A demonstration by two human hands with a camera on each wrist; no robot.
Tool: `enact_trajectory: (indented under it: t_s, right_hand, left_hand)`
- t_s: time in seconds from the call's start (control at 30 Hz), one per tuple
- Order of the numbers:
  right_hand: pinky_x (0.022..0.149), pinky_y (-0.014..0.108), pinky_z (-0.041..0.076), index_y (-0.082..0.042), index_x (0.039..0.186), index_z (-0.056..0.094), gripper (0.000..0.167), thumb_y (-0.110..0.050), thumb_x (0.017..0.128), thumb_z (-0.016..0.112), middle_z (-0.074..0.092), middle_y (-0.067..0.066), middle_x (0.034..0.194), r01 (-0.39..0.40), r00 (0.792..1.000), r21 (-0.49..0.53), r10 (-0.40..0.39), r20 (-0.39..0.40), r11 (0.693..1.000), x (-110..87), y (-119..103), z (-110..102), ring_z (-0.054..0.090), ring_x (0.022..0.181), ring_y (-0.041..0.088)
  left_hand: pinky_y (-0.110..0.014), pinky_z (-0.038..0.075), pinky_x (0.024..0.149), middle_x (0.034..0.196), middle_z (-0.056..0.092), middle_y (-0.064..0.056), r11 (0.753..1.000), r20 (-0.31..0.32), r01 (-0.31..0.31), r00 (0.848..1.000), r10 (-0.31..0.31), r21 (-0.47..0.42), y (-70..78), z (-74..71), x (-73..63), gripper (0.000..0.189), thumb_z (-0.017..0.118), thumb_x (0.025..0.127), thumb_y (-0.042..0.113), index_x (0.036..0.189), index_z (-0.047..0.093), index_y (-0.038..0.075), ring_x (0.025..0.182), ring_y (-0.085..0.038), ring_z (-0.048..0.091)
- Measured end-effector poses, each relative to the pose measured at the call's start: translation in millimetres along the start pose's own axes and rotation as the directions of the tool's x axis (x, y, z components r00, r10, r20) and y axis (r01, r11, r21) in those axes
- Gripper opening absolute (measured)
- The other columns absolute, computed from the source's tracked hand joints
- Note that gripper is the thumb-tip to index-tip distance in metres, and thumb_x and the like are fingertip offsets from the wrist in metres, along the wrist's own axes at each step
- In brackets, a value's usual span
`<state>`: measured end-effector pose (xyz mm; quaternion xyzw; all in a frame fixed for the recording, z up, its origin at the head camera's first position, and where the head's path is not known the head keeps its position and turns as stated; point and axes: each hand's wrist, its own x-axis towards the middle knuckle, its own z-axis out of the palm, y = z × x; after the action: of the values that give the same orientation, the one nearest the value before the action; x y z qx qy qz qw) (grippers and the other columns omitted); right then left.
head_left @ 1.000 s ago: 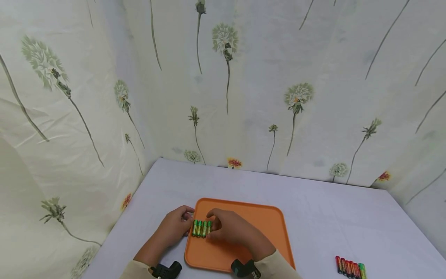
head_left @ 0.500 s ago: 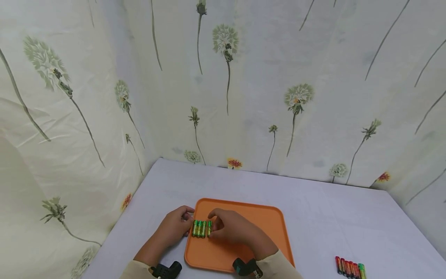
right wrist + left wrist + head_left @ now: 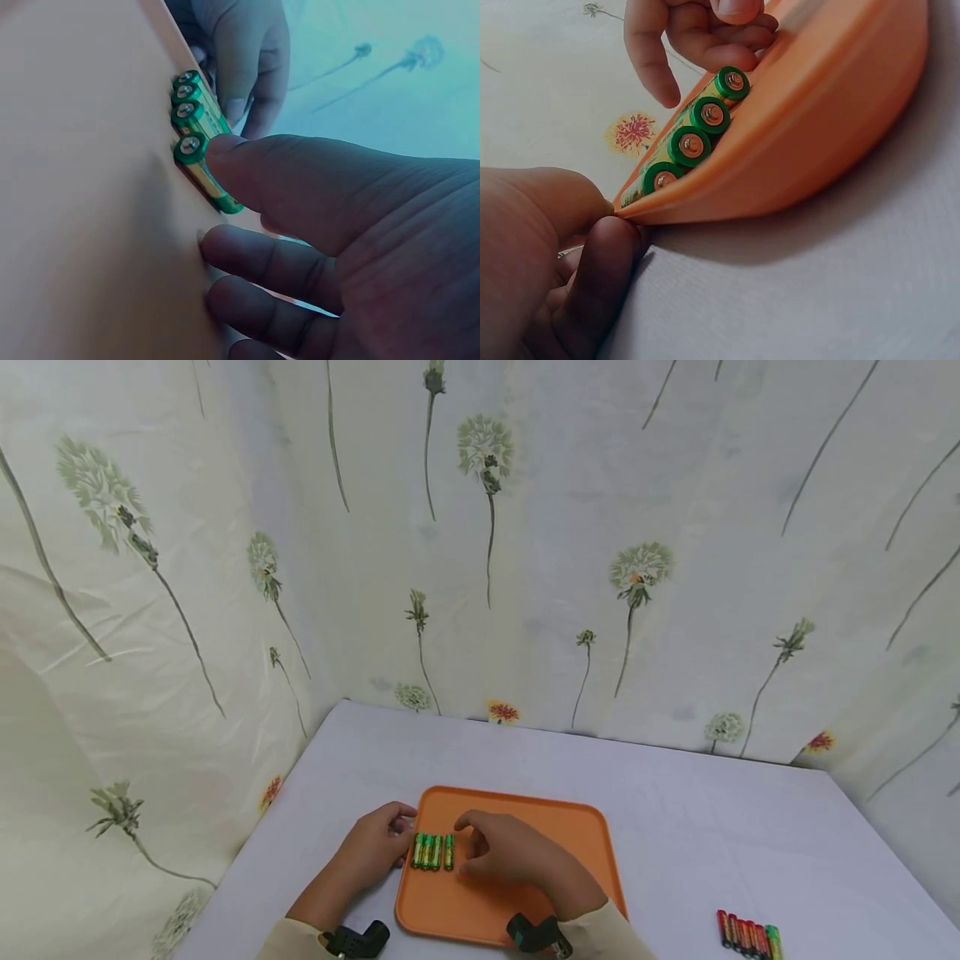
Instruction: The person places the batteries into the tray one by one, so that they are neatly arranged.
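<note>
On the left part of an orange tray [image 3: 562, 820] lies a row of green batteries [image 3: 427, 852], side by side. A single green battery [image 3: 449, 852] lies a narrow gap to their right. My left hand [image 3: 373, 845] pinches the tray's left rim between thumb and finger, as the left wrist view shows. My right hand [image 3: 510, 853] hovers over the tray just right of the single battery, its fingers spread and loosely bent. In the right wrist view its thumb [image 3: 247, 165] overlaps the end of the nearest battery [image 3: 193, 154], and nothing sits between thumb and fingers.
The tray stands on a white-covered table [image 3: 675, 827]. Toward the front right lies another row of batteries [image 3: 742, 933], mostly red with a green one at its right end. A flower-printed curtain [image 3: 525, 543] hangs behind and to the left.
The right hand has drawn the end battery slightly apart from the row, then let go of it and shifted a little right. The left hand stays at the tray rim.
</note>
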<state>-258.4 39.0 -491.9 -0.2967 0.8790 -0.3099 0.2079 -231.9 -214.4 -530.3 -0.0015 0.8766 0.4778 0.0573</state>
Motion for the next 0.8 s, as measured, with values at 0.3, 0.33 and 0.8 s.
enact_trajectory:
  t_s: [0.3, 0.33, 0.8]
  right_hand:
    - [0.079, 0.033, 0.053, -0.022, 0.134, 0.062, 0.05, -0.034, 0.091, 0.082, 0.067, -0.013, 0.094, -0.032, 0.999, -0.027, 0.031, -0.023, 0.999, -11.5, 9, -9, 0.063, 0.085, 0.006]
    - [0.079, 0.033, 0.053, -0.022, 0.135, 0.062, 0.05, -0.034, 0.091, 0.082, 0.067, -0.013, 0.095, -0.036, 0.999, -0.027, 0.035, -0.027, 0.999, -13.7, 11, -10, 0.063, 0.086, 0.006]
    - [0.069, 0.035, 0.052, -0.015, 0.135, 0.063, 0.044, -0.033, 0.097, 0.076, 0.066, -0.006, 0.099, -0.089, 0.991, -0.02, 0.087, -0.097, 0.996, -60.0, 39, -45, 0.062, 0.083, 0.014]
  left_hand:
    - [-0.031, 0.055, 0.061, 0.097, 0.064, -0.001, 1.0, 0.005, 0.003, 1.0, -0.003, -0.005, 1.1, -1.0, -1.0, 0.03, 0.066, 0.102, 0.018, 0.13, 0.065, 0.011, 0.068, -0.014, 0.064]
    - [-0.031, 0.055, 0.061, 0.097, 0.064, -0.001, 1.0, 0.006, 0.006, 1.0, -0.006, -0.004, 1.4, -0.8, -1.0, 0.03, 0.066, 0.102, 0.018, 0.131, 0.065, 0.011, 0.068, -0.014, 0.064]
    - [-0.03, 0.055, 0.061, 0.097, 0.066, -0.001, 1.0, -0.008, 0.013, 1.0, -0.013, 0.013, 2.3, 0.8, -2.0, 0.029, 0.065, 0.102, 0.018, 0.131, 0.065, 0.011, 0.068, -0.013, 0.065]
